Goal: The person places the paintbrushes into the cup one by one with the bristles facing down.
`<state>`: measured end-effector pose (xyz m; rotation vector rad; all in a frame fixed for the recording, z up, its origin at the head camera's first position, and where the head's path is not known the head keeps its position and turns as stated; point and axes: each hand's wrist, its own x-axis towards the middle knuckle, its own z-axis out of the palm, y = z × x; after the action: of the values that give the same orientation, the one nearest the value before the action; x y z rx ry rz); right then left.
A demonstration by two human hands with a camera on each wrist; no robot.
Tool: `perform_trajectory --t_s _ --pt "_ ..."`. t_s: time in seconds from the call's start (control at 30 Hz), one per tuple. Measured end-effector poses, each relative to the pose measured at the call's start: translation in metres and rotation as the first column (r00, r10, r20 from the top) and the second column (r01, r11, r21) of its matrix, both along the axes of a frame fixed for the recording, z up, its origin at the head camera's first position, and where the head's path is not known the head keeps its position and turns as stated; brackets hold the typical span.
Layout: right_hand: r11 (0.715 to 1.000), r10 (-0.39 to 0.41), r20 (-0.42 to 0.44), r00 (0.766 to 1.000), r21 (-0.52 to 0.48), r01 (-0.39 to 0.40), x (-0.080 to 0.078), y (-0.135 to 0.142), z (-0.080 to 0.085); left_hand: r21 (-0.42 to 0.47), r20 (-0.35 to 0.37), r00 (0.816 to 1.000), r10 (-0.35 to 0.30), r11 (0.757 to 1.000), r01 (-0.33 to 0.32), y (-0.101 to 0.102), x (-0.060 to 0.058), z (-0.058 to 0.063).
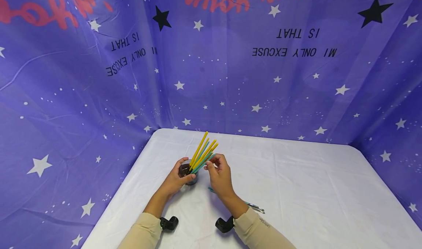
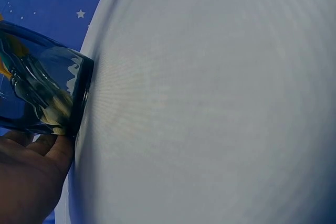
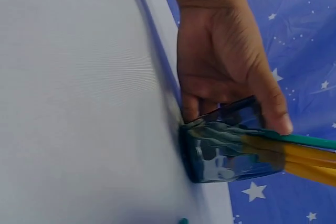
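Observation:
My left hand (image 1: 174, 181) grips a clear glass cup (image 1: 184, 168), thumb on the near side and fingers round the far side. Slim sticks with yellow (image 1: 200, 152) and teal handles lean out of it toward the right. In the left wrist view the glass (image 2: 47, 95) shows darker lower parts of the sticks and pale ends near its base. The right wrist view shows my left thumb along the glass, beside a teal handle (image 3: 310, 140). At the handles' upper ends, my right hand (image 1: 221, 174) pinches a teal stick between thumb and fingers.
More slim sticks with metallic ends (image 1: 255, 207) lie on the white cloth-covered table (image 1: 296, 190), partly hidden under my right forearm. A purple curtain with stars (image 1: 230, 76) hangs behind the table and at both sides.

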<state>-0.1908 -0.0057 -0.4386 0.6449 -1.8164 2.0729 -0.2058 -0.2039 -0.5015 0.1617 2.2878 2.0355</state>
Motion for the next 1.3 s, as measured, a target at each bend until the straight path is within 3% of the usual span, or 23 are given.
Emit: perform_trajectory --t_s 0.23,0.47,0.87,1.03,1.3 --pt "0.983 -0.005 0.076 0.997 0.184 -0.009 0.002 0.001 -0.001 -0.001 0.008 1.000 0.010 1.000 -0.010 0.000 0.001 0.001" --pt "0.892 -0.017 0.150 0.988 0.449 -0.053 -0.024 0.008 -0.041 -0.008 0.019 1.000 0.014 1.000 -0.014 0.000 0.001 0.001" --pt "0.796 0.004 0.145 0.989 0.599 -0.091 -0.030 0.036 -0.045 -0.015 0.021 1.000 0.011 1.000 -0.011 0.000 0.000 0.001" --pt "0.695 0.037 0.140 0.989 0.708 -0.126 -0.035 0.049 -0.051 -0.026 0.027 1.000 0.015 1.000 -0.014 -0.001 -0.001 0.000" --pt "0.476 0.128 0.109 0.986 0.865 -0.158 -0.039 0.063 -0.050 -0.021 0.032 0.999 0.012 1.000 -0.011 -0.001 0.000 0.000"
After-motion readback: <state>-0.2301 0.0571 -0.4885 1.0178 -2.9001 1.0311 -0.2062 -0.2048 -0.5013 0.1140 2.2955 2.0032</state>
